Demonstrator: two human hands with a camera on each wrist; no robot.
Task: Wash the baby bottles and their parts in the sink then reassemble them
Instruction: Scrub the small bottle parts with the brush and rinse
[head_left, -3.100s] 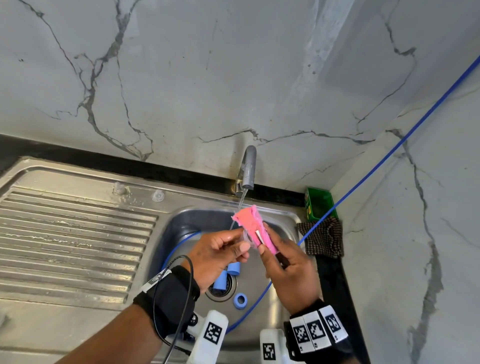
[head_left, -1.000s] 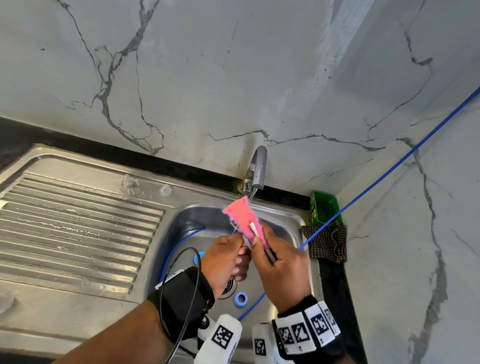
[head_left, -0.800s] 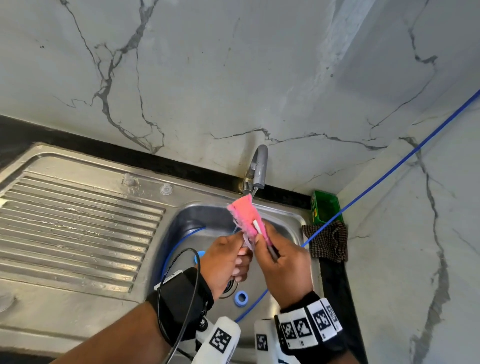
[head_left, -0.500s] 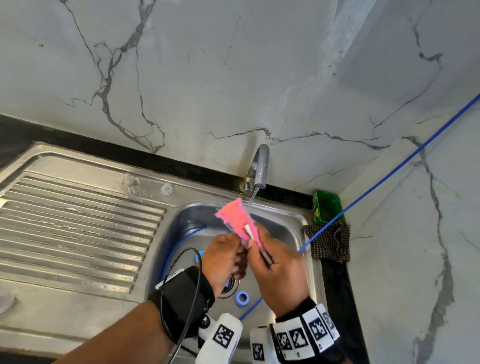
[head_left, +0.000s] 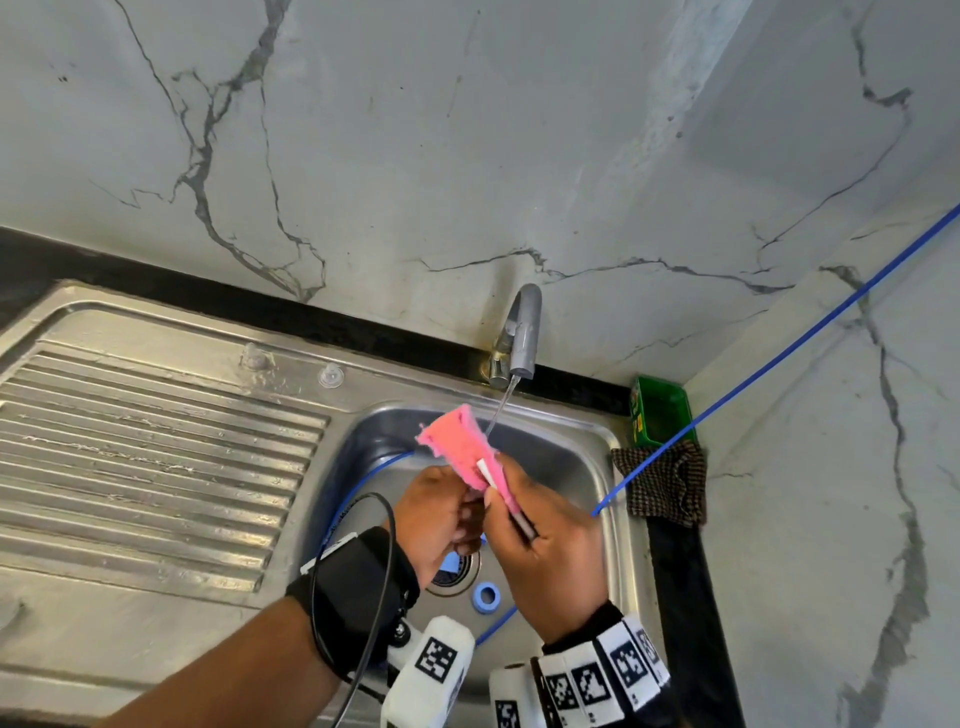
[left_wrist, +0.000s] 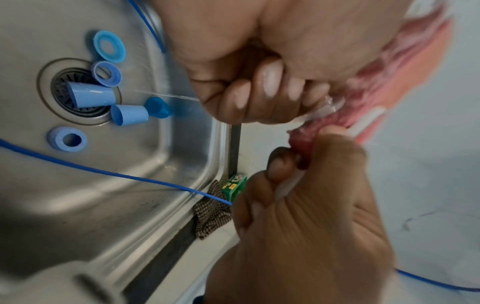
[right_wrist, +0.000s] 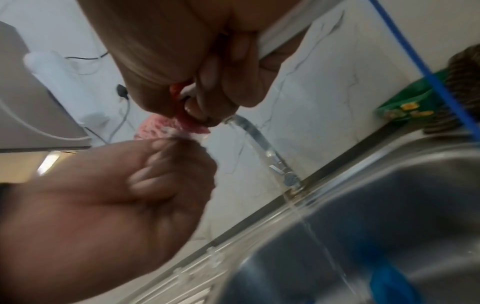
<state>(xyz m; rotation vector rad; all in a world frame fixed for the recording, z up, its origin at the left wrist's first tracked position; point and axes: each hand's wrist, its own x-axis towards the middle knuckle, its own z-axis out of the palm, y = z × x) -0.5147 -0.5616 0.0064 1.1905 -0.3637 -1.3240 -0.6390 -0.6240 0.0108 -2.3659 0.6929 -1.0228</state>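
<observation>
Over the sink basin (head_left: 587, 467) my right hand (head_left: 540, 535) grips the white handle of a pink sponge brush (head_left: 460, 441), its head pointing up towards the tap. My left hand (head_left: 441, 512) pinches a small clear bottle part (left_wrist: 324, 111) against the sponge; its shape is mostly hidden by my fingers. A thin stream of water falls from the grey tap (head_left: 524, 332) just right of the brush. On the basin floor around the drain lie several blue parts: two tubes (left_wrist: 91, 95) (left_wrist: 130, 115), a cap (left_wrist: 157, 107) and rings (left_wrist: 109, 46) (left_wrist: 67, 139).
Two clear teats (head_left: 254, 356) (head_left: 331, 375) stand on the back ledge beside the ribbed drainboard (head_left: 145, 447). A green box (head_left: 657, 410) and a checked cloth (head_left: 662, 483) sit at the basin's right rim. A blue cable (head_left: 779, 364) crosses into the sink.
My hands have drawn close together. Over the last second the sponge head has shifted slightly left and back between them while the left hand keeps the clear part against it.
</observation>
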